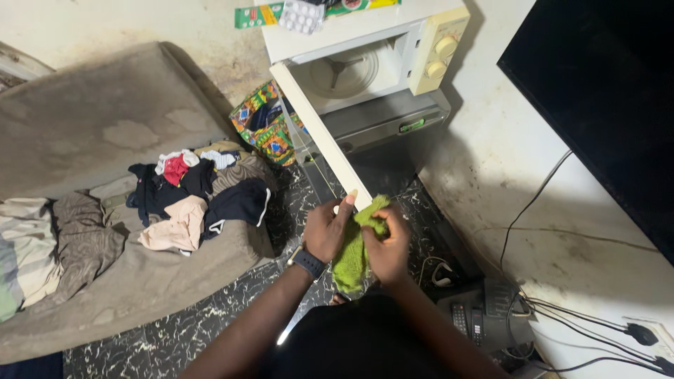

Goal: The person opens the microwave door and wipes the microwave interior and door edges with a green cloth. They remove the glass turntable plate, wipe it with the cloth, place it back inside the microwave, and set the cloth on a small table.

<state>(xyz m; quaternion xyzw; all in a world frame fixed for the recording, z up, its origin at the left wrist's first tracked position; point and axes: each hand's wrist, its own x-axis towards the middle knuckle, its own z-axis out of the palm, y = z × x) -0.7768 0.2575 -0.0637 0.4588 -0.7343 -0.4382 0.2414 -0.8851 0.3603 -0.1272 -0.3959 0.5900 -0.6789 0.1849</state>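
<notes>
Both my hands hold a green cloth [353, 256] in front of my body. My left hand [327, 230], with a dark watch on its wrist, grips the cloth's left side with a finger pointing up. My right hand [387, 245] pinches its right side near the top. The cloth hangs down between them. Just above my hands is the lower edge of the open door [319, 133] of a white microwave [365, 52], whose cavity with a glass turntable is empty.
A grey mattress [105, 140] with a pile of clothes [196, 193] lies at left. A colourful patterned bag [267, 126] stands beside the microwave. A dark screen [604, 98] stands at right, with cables, a socket [642, 333] and remotes [467, 319] below it. Pill packs [302, 14] lie on the microwave.
</notes>
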